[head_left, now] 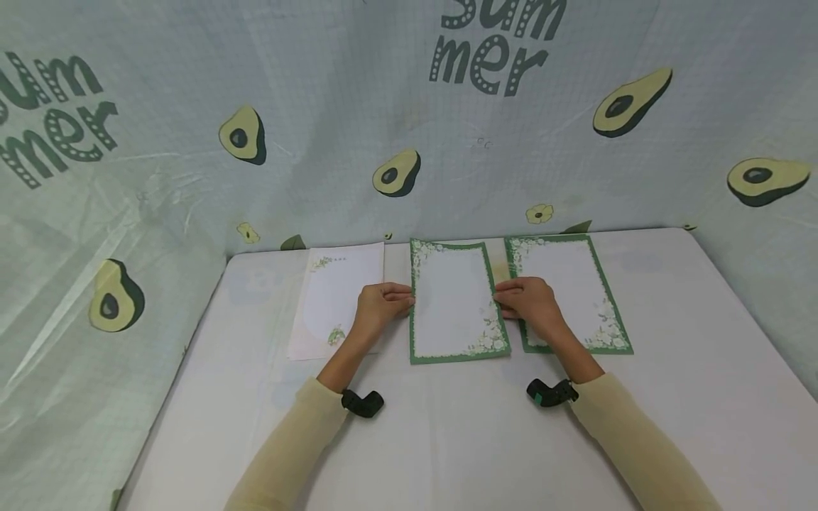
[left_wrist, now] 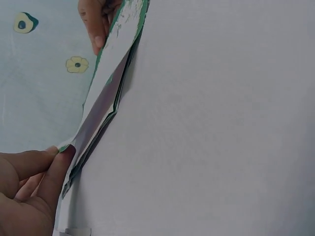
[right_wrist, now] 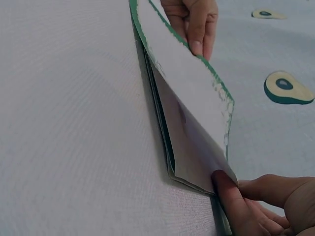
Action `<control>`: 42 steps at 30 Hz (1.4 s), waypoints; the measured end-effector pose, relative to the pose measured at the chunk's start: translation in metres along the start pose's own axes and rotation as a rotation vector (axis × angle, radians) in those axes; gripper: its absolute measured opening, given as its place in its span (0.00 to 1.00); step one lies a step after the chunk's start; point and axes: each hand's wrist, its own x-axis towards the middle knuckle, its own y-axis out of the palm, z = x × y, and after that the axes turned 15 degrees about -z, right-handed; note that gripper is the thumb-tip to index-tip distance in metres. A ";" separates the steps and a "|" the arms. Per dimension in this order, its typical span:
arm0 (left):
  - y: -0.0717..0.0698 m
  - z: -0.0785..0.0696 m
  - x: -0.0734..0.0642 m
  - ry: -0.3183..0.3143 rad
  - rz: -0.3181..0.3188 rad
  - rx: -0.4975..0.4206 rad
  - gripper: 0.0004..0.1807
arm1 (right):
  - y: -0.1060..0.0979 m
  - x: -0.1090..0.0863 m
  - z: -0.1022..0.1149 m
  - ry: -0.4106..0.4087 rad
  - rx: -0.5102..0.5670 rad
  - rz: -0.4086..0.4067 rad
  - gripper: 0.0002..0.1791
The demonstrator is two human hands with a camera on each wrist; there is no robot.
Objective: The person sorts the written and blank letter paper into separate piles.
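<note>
A sheet of white stationery paper [head_left: 450, 301] with a green floral border is held by its two side edges in the middle of the table. My left hand [head_left: 381, 305] pinches its left edge between thumb and fingers. On the opposite edge, my right hand [head_left: 530, 304] pinches the paper the same way. In the right wrist view the lifted sheet [right_wrist: 192, 83] bows upward, with more paper edges [right_wrist: 170, 162] layered beneath it. The left wrist view also shows a gap between the raised sheet [left_wrist: 106, 81] and the layers [left_wrist: 101, 125] below.
On the left lies a pale sheet [head_left: 332, 298] with small green sprigs, partly behind the left hand. A second green-bordered sheet [head_left: 562, 284] lies on the right, partly covered by the right hand. Avocado-printed cloth [head_left: 319, 142] hangs behind the white table [head_left: 434, 440].
</note>
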 end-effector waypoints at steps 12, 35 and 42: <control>0.001 0.003 -0.001 -0.031 0.022 -0.135 0.12 | -0.003 -0.002 -0.003 -0.028 0.072 0.000 0.20; 0.001 0.003 -0.003 -0.039 -0.008 -0.153 0.16 | -0.005 -0.005 -0.006 -0.082 0.099 -0.034 0.19; 0.001 0.002 -0.003 -0.014 -0.036 -0.134 0.14 | -0.004 -0.008 -0.003 -0.110 0.117 -0.053 0.19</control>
